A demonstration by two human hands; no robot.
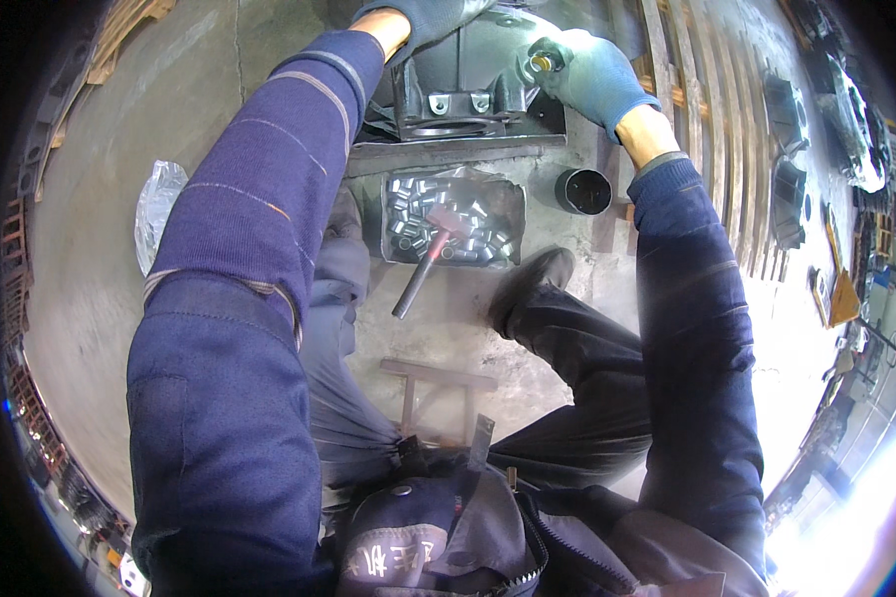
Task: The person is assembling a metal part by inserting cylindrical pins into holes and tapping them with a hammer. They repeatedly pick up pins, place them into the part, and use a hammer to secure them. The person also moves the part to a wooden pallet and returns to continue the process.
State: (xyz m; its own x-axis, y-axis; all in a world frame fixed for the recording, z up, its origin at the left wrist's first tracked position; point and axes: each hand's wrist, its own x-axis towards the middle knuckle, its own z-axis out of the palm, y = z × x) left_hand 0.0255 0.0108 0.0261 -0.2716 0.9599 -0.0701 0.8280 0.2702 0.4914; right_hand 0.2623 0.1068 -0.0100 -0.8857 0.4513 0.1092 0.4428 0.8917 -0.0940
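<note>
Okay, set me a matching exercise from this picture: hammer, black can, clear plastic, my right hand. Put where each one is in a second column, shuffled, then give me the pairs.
Things
1. hammer
2. black can
3. clear plastic
4. right hand

Places
A. on the floor, left of the left sleeve
B. gloved, at the dark metal assembly
C. over the tray of metal pieces, handle sticking out past the edge
D. right of that tray, open end showing

Pairs: 1-C, 2-D, 3-A, 4-B.

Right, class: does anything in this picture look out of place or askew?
The hammer looks a little odd: it lies askew across loose metal cylinders, its handle jutting past the container's edge.
</note>
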